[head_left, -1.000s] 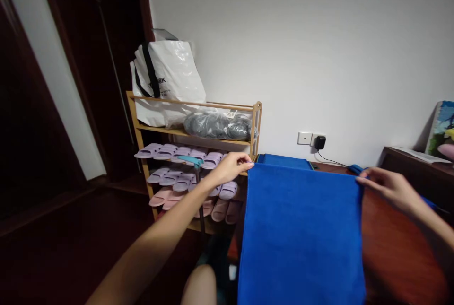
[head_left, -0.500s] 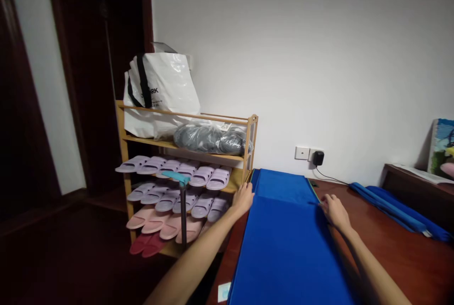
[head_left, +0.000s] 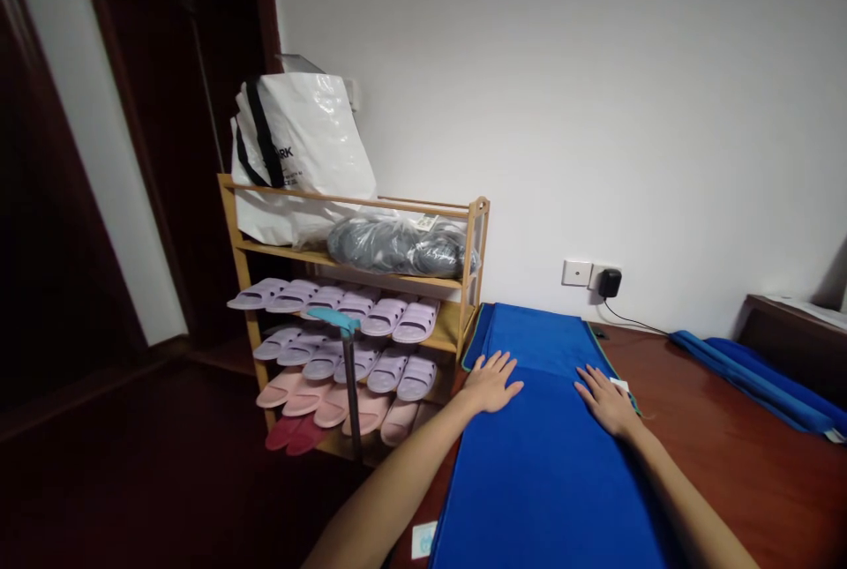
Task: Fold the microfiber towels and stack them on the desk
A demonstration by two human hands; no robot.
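Observation:
A long piece of blue cloth (head_left: 543, 463), folded in layers, lies lengthwise on the reddish-brown table (head_left: 741, 463). Its far end has a folded-over section with green edging near the wall. My left hand (head_left: 493, 382) rests flat on the cloth near its left edge, fingers spread. On the right side my right hand (head_left: 605, 401) also lies flat on it, fingers stretched out. A small white tag (head_left: 620, 385) shows at the cloth's edge beside that hand.
Left of the table stands a wooden shoe rack (head_left: 471, 287) with several slippers (head_left: 416, 320), a white bag (head_left: 311, 137) and a plastic-wrapped grey bundle (head_left: 403, 244). A blue-topped pole (head_left: 350, 375) stands before it. Folded blue cloths (head_left: 754, 384) and a plugged-in black charger (head_left: 610, 283) are at right.
Both hands have moved from the cloth's edges inward and now lie flat with fingers spread. The far fold appears shifted, with its green edging and white tag showing. The view has shifted slightly.

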